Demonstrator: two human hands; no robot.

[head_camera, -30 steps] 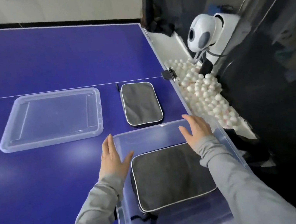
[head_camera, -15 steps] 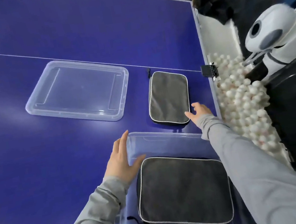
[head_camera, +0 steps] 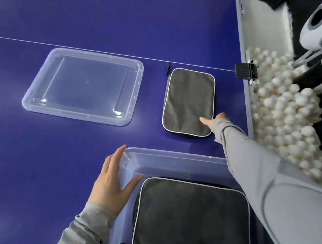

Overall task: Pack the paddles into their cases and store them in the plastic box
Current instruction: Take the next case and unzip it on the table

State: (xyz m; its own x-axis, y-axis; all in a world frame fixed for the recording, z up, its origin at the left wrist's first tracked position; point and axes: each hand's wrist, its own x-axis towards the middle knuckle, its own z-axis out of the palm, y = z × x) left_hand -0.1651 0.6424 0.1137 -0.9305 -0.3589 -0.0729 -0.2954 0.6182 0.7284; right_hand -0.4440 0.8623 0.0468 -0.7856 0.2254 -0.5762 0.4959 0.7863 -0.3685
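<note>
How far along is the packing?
Done: one case lies in the box, steadied by the left hand. In hand: the right hand touches the second case on the table. Left: box that case, fit the lid.

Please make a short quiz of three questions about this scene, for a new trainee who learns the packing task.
1. True or false: one paddle case already lies inside the plastic box.
2. Where does the right hand touch the second case? A) at its near right corner B) at its zipper pull C) nowhere
3. Fill in: the left hand rests flat on the box's far left ____, while the clear lid lies apart on the blue table.

Key: 1 true. 2 A. 3 corner.
</note>
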